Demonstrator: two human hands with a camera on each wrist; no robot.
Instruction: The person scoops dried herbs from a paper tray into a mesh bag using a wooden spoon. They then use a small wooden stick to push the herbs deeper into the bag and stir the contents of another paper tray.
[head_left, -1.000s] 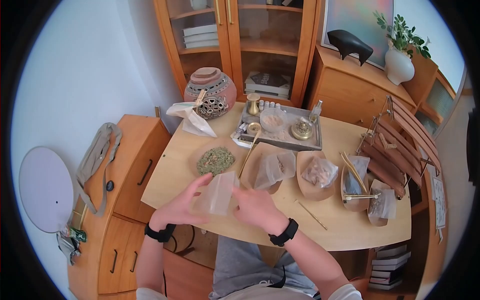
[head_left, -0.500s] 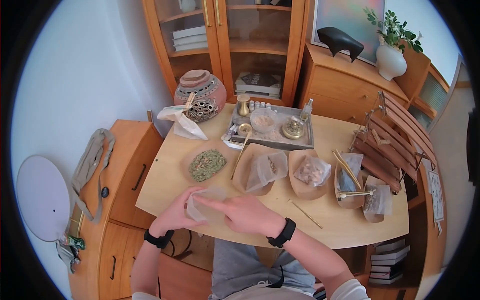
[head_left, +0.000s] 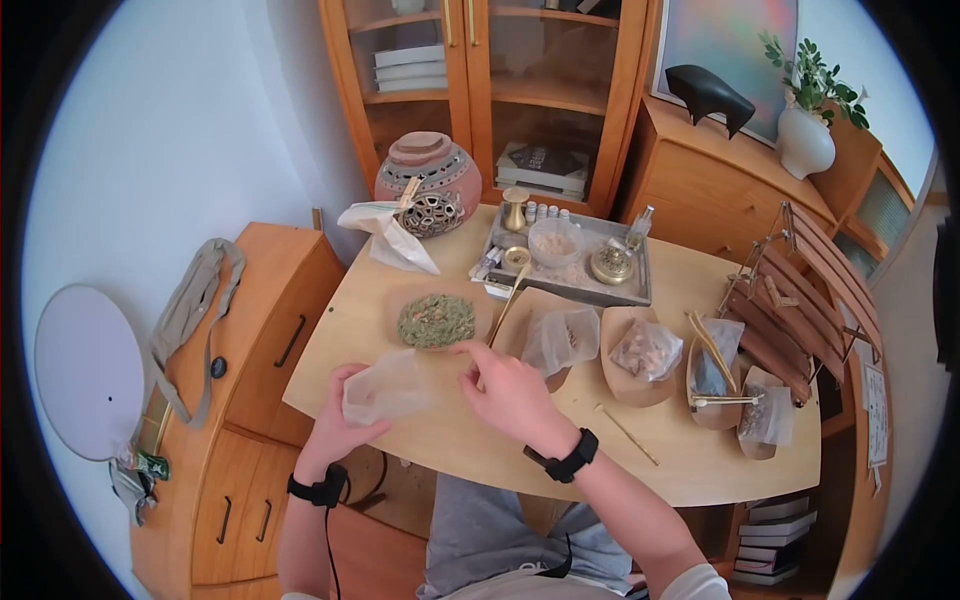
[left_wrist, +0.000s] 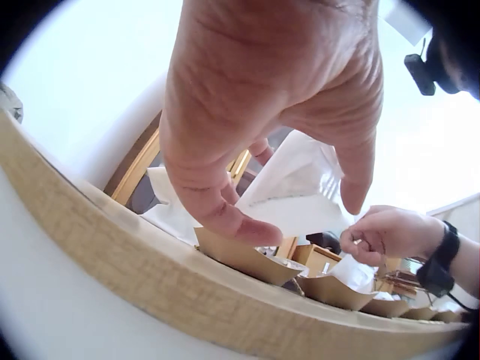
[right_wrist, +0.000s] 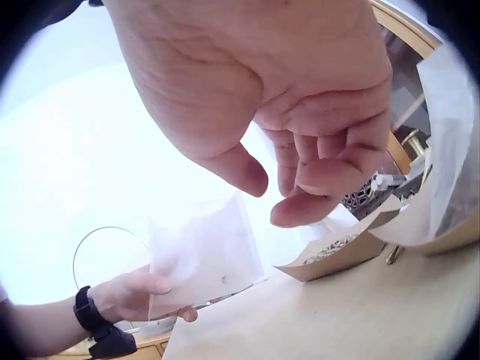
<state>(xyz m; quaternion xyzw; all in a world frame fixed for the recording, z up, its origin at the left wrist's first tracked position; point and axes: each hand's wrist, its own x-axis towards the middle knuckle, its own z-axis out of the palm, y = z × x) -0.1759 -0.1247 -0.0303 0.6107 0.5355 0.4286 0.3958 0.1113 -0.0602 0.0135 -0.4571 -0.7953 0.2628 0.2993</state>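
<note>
My left hand [head_left: 337, 420] holds a translucent paper bag [head_left: 385, 388] over the table's front left part, thumb and fingers on either side of it. In the left wrist view the bag [left_wrist: 289, 191] is between the curled fingers and the thumb. A few small specks show on the bag [right_wrist: 214, 251] in the right wrist view. My right hand [head_left: 515, 395] hovers just right of the bag, its forefinger toward a paper tray of dried green herbs [head_left: 437, 320]. In the right wrist view its fingers are loosely bent, with a gap between thumb and forefinger [right_wrist: 296, 210] and nothing seen between them.
To the right stand several paper trays, one with a bag of pinkish chunks [head_left: 645, 350]. Gold tongs [head_left: 710, 350] and a thin gold stick [head_left: 627, 434] lie near them. Behind are a grey tray [head_left: 630, 292], a patterned pot [head_left: 428, 180] and a wooden rack [head_left: 775, 300].
Earlier the right hand was at the bag, its forefinger at the opening; now it has drawn away to the right, near the herbs. The left hand still holds the bag, now spread wider.
</note>
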